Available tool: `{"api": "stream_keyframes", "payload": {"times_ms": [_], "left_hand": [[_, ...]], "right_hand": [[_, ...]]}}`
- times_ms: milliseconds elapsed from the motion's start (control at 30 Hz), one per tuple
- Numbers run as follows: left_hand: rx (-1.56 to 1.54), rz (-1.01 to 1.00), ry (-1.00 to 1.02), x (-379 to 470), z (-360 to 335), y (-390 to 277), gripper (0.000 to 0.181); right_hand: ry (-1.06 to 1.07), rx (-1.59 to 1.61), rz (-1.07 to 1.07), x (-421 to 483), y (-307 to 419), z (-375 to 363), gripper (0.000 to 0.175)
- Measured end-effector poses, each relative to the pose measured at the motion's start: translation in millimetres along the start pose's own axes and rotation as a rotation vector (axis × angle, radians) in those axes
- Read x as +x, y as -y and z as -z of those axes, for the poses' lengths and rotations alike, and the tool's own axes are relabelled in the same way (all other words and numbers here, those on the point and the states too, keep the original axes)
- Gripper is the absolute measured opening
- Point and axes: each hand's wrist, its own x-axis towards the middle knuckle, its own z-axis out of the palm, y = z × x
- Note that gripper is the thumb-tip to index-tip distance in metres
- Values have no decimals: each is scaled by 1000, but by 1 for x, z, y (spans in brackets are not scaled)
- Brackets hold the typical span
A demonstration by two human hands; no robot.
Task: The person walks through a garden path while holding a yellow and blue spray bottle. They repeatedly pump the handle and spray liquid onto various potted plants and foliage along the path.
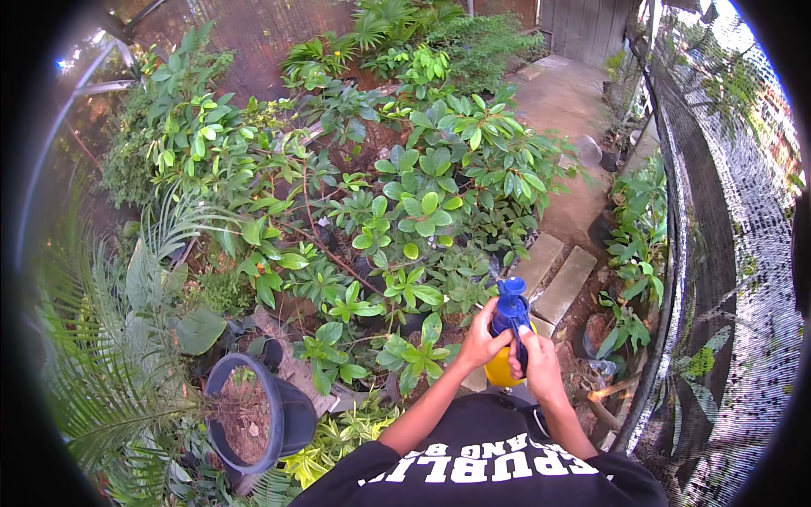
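Note:
A pump pressure sprayer with a blue head point(512, 305) and a yellow tank point(502, 369) is held upright just in front of my body. My left hand point(483, 339) wraps around the left side of the blue head, its thumb towards the handle. On the other side, my right hand point(536, 362) grips the blue handle, thumb near its top. Faint mist shows beside the nozzle, towards the plants. Leafy potted shrubs point(421, 212) with glossy green leaves stand beyond the sprayer. Much of the yellow tank is hidden behind my hands.
A large black plant pot point(294, 412) with soil stands at the lower left, beside palm fronds point(120, 355). Concrete blocks point(566, 284) lie right of the shrubs, near a dirt path point(570, 206). Shade netting point(754, 253) hangs along the right side.

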Motion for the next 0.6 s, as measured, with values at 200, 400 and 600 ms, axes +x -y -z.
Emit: {"api": "stream_keyframes", "payload": {"times_ms": [200,400,600], "left_hand": [[6,-20,55,12,-9,10,55],[-4,60,138,28,-19,16,52],[-9,128,176,32,-21,12,47]], "right_hand": [[-52,64,-3,3,-8,10,40],[-124,225,-42,6,-6,16,38],[-154,309,-75,11,-9,15,37]]}}
